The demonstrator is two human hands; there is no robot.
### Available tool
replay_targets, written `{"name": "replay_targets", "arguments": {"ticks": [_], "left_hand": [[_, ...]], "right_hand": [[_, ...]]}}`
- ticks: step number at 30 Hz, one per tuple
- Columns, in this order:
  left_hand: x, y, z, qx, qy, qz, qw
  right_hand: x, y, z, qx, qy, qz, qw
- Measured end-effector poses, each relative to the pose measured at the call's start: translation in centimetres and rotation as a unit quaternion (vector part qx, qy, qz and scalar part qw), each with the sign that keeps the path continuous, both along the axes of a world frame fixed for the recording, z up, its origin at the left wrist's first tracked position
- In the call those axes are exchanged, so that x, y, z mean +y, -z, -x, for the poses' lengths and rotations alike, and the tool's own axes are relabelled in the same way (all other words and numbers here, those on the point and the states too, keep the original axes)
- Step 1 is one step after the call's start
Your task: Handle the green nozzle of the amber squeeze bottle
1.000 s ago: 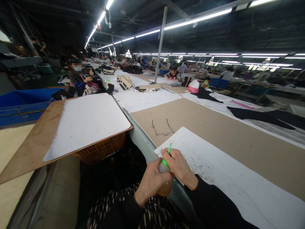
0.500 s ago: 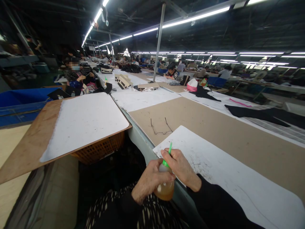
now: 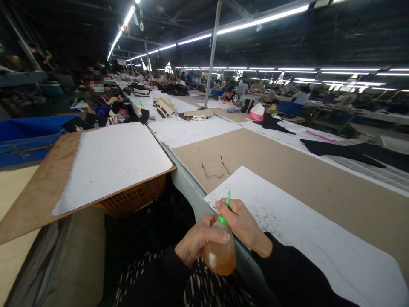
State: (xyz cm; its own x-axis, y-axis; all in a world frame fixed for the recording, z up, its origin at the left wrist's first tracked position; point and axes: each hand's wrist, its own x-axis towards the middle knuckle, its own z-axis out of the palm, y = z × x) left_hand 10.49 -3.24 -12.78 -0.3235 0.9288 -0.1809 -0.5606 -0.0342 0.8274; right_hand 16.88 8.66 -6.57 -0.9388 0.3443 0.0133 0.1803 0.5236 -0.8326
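Observation:
A translucent squeeze bottle with amber liquid in it is held upright, slightly tilted, over my lap at the table edge. My left hand wraps round its upper body, thumb across the front. The fingers of my right hand pinch the green nozzle cap at the top, the thin tip sticking up above them. Under my right forearm lies a white sheet with dark smudges. A pair of eyeglasses rests on the brown board just beyond the hands.
To the left is a brown board bearing a white sheet, above an orange basket. A blue bin stands farther left. A metal post rises from the table. Black fabric pieces lie right. Several people sit farther off.
My left hand has shifted slightly on the bottle, its fingers less spread over the front, so more of the bottle's body shows. The right hand stays on the green cap.

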Motion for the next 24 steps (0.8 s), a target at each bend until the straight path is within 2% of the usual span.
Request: {"name": "replay_targets", "arguments": {"ticks": [4,8,10,13,16,17,19,22,24], "left_hand": [[0.0,0.8,0.0,-0.104,-0.005,-0.005,0.995],[0.5,1.3,-0.4,-0.153,0.074,-0.098,0.981],[0.8,1.8,-0.8,-0.185,0.125,-0.162,0.961],[1.5,2.8,-1.3,-0.241,0.224,-0.252,0.91],[1.8,3.2,-1.5,-0.262,0.289,-0.299,0.871],[1.8,3.1,-1.3,-0.262,0.29,-0.297,0.871],[1.6,2.9,-0.8,-0.226,0.261,-0.26,0.902],[1.1,2.6,0.4,-0.131,0.133,-0.167,0.968],[0.7,2.5,0.9,-0.078,0.051,-0.137,0.986]], "right_hand": [[-0.2,-0.3,-0.2,-0.006,-0.013,0.02,1.0],[-0.3,-0.4,-0.4,-0.006,-0.016,0.0,1.0],[-0.4,-0.6,-0.5,0.001,-0.019,-0.008,1.0],[-0.9,-0.9,-0.8,0.01,-0.025,-0.004,1.0],[-1.2,-1.0,-1.0,0.015,-0.026,0.008,1.0],[-1.2,-0.9,-1.0,0.016,-0.021,0.014,1.0],[-0.9,-0.4,-0.9,0.013,0.0,0.024,1.0],[0.0,0.8,-0.6,0.019,0.049,-0.019,0.998],[0.5,1.4,-0.3,0.029,0.078,-0.088,0.993]]}}
